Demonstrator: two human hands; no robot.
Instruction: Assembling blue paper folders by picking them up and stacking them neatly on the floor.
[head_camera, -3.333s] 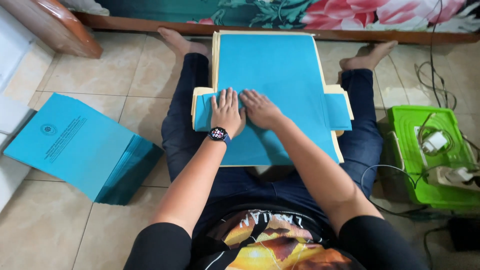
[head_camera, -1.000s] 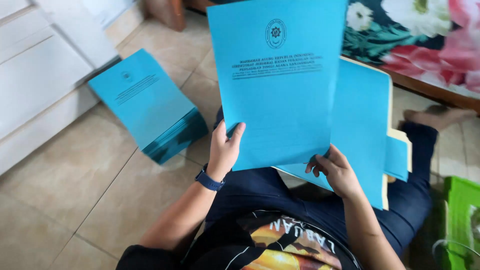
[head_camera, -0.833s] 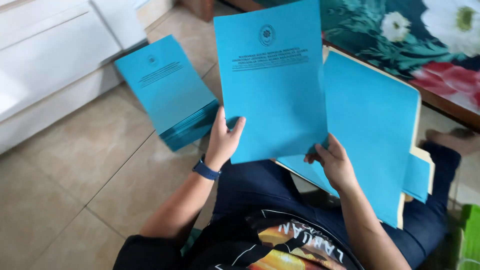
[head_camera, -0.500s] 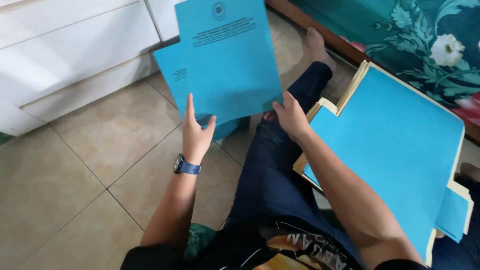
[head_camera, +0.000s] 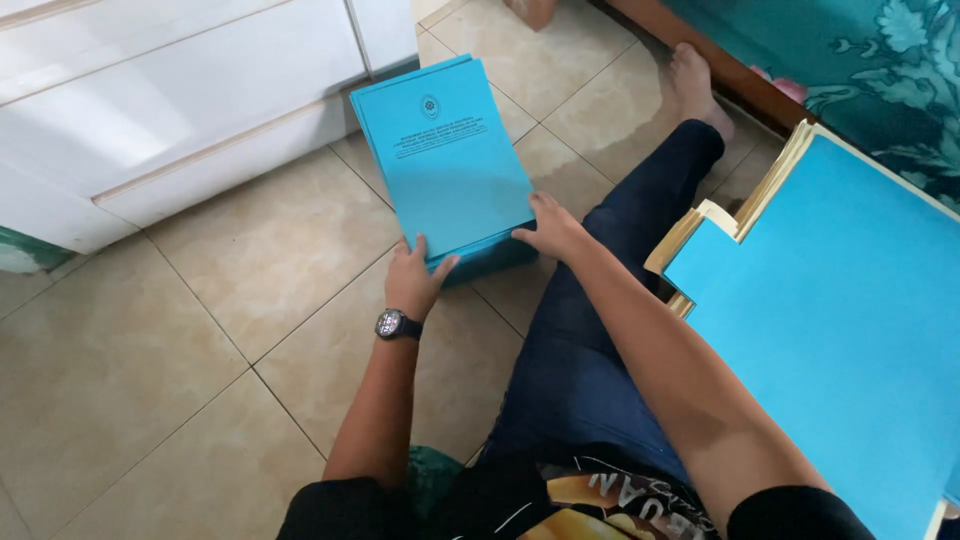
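1. On the tiled floor (head_camera: 150, 380) by a white cupboard (head_camera: 170, 90) lies a blue booklet stack (head_camera: 445, 160).
2. Left hand (head_camera: 415, 280) grips its near edge.
3. Right hand (head_camera: 550, 228) rests open on its corner.
4. Blue paper (head_camera: 840, 320) covers the lap.

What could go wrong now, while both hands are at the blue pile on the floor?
The blue pile looks slightly fanned at its near edge, so the top booklet may slide off if the left hand and right hand let go unevenly. The open folder stack leans on the lap unheld; a leg shift might tip it.
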